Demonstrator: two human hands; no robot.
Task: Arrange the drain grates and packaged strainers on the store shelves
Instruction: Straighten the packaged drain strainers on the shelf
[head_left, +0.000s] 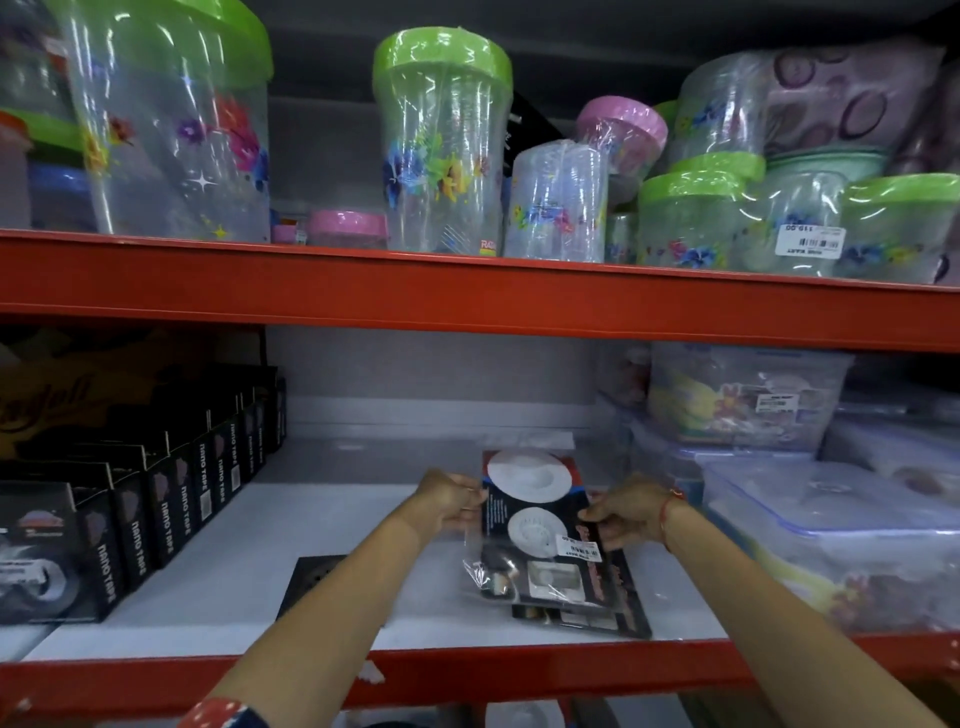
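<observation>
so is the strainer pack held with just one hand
No, both the left hand and the right hand grip the strainer pack by its side edges.

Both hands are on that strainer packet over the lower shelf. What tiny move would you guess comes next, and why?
Probably lowering the strainer packet flat onto the packets beneath it and squaring its edges. The left hand and right hand pinch its two sides, it sits askew over the pile, and the black drain grate lies apart to the left.
</observation>
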